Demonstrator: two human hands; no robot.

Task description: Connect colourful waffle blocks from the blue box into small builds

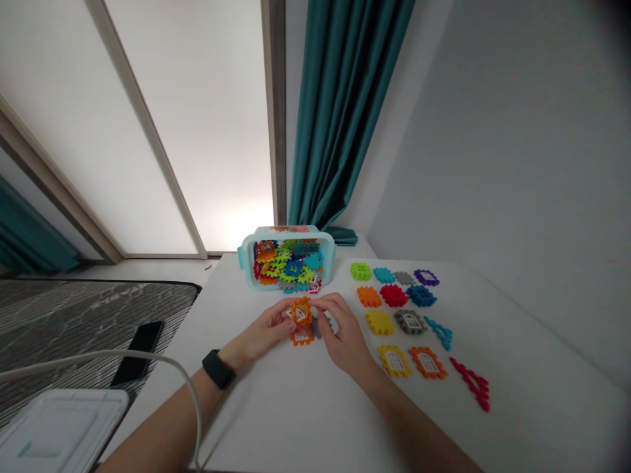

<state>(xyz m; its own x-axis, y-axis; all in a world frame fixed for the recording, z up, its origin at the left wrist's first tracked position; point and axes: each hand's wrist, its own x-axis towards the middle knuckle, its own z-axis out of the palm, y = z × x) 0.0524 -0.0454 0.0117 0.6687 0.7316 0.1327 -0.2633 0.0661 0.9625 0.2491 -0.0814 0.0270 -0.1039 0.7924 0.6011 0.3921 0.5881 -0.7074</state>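
Far: aqua plastic tub [249,263] of mixed blocks. Near centre: L hand [269,325], closed on orange window block [300,312], R hand [342,328] pinching same; 2nd orange block [302,337] below, on white table [296,420]. R: laid-out block rows [379,322]. Risk: slip on pinch drops block, scatters rows.

The orange building piece [300,313] is smooth, glossy plastic; the teal curtain [340,112] is softly sheened cloth.

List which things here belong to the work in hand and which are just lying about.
Work: left hand, right hand, orange interlocking piece, second orange piece, laid-out pieces, teal-rimmed tub.
Lying about: black smartphone, white cable, white plastic lid.
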